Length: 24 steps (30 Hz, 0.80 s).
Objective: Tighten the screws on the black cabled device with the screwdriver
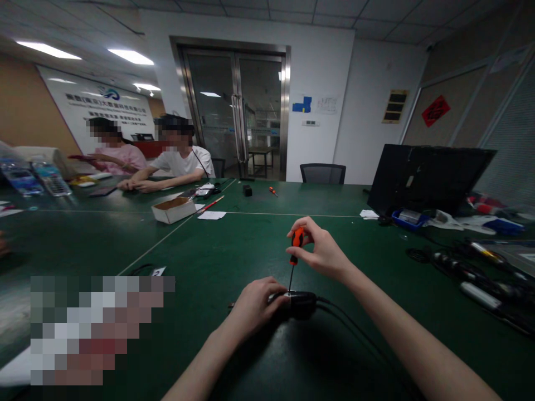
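Note:
My right hand (pixel 320 248) grips an orange and black screwdriver (pixel 297 238) by its handle, the shaft upright and pointing down. Its tip meets the top of a dark, rounded device (pixel 303 305) lying on the green table (pixel 225 245). A cable runs from the device's right end toward the lower right. Around the device's left end, my left hand (pixel 259 301) is closed, its fingers hiding that part. The exact contact point of the tip is too small to make out.
An open white box (pixel 173 210) stands left of centre, near a red pencil-like stick (pixel 212 204). Another screwdriver (pixel 273 191) and a small black block (pixel 247 190) lie farther back. Cables and a black monitor (pixel 430 178) occupy the right. Two people sit at the back left.

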Tool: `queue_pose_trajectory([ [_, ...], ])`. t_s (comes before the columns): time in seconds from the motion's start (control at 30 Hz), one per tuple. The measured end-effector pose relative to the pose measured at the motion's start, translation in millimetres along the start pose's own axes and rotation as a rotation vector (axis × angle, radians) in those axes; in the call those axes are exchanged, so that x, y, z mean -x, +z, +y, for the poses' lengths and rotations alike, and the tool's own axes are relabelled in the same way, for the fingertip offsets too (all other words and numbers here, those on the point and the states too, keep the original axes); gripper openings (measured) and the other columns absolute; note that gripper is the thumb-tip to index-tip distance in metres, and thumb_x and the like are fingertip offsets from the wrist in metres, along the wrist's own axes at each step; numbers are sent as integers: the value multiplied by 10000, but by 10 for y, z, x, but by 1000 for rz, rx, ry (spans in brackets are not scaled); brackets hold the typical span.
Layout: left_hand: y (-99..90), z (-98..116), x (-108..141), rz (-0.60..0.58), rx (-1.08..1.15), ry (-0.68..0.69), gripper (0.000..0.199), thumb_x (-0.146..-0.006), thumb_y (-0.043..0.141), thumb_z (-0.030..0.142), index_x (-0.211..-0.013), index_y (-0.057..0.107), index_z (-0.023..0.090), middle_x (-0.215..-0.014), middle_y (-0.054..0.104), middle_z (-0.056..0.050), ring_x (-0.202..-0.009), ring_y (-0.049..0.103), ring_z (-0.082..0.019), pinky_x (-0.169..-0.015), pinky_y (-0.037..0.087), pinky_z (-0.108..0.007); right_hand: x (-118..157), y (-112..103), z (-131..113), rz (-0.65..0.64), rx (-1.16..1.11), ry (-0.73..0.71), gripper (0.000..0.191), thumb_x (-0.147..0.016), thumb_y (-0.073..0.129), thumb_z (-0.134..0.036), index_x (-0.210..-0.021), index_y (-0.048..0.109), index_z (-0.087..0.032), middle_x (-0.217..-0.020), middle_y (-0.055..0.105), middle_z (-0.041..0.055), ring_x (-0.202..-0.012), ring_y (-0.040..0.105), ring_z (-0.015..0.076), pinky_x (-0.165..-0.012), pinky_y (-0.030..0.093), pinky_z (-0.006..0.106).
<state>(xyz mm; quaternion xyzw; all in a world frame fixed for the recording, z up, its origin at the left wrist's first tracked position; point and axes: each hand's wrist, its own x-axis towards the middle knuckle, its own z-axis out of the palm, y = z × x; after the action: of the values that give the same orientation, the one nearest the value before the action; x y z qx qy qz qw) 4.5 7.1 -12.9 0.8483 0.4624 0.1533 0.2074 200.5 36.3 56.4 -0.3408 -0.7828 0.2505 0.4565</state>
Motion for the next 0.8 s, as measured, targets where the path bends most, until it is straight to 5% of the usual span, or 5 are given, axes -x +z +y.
queue_pose_trajectory([
  [0.23,1,-1,-4,5,7,-6,281,-927,537,296,-1025,773,179,-1014,730,-86,-912,657,-218,-788,477,-277,1,36,16,14,-166,110,355,-788,660,-285,-1040,414,-236,-947,689,29,-787,676,157,-680,580,304],
  [0.53,25,-22,-2,18,0,2,288,-932,528,306,-1033,774,194,-1018,734,-78,-922,658,-216,-787,473,-269,-1,-4,16,2,8,-6,321,-842,562,-162,-1157,558,-221,-1022,676,45,-881,653,153,-742,553,292],
  [0.8,-14,17,7,11,19,-11,280,-940,536,297,-1031,774,181,-1031,724,-86,-904,658,-219,-776,467,-274,-3,33,25,52,-150,119,326,-787,665,-293,-1001,425,-237,-905,698,20,-765,667,154,-680,552,298],
])
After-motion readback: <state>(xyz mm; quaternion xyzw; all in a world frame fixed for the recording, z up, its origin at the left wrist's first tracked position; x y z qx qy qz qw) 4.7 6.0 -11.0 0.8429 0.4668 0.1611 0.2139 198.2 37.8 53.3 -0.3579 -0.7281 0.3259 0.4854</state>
